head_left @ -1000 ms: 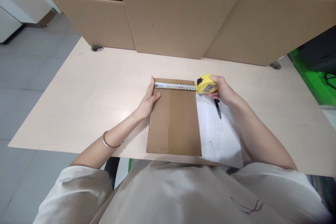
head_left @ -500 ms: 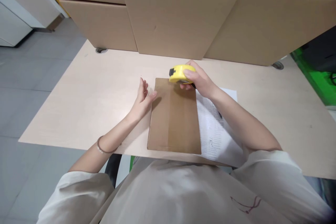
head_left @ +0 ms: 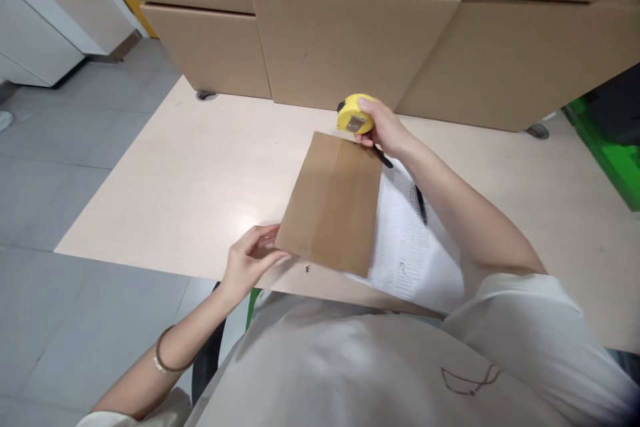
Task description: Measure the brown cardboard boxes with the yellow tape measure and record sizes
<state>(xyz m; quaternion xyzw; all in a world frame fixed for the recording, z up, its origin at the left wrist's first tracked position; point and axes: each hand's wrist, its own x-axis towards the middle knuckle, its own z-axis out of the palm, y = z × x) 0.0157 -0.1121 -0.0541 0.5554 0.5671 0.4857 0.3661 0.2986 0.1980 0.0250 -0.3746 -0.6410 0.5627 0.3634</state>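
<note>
A flat brown cardboard box (head_left: pixel 333 197) lies turned at an angle near the table's front edge, one long side over a printed sheet (head_left: pixel 405 253). My left hand (head_left: pixel 253 259) grips its near left corner, thumb below and fingers at the side. Above the far right corner of the box, my right hand (head_left: pixel 385 125) is closed around a yellow tape measure (head_left: pixel 355 113). No blade shows out of the tape measure, and a black strap (head_left: pixel 383 157) hangs from it. On the sheet lies a black pen (head_left: pixel 421 205), beside my right forearm.
Large cardboard boxes (head_left: pixel 345 47) stand stacked along the back of the pale wooden table (head_left: pixel 200 173). Cable holes (head_left: pixel 206 95) sit near the table's back corners. A green surface (head_left: pixel 610 160) with dark items is at the right. Grey floor tiles (head_left: pixel 60 213) show at left.
The tape blade has gone back into its case, and my right hand has carried the tape measure off the box. My left hand has moved down to the near corner; the box has turned.
</note>
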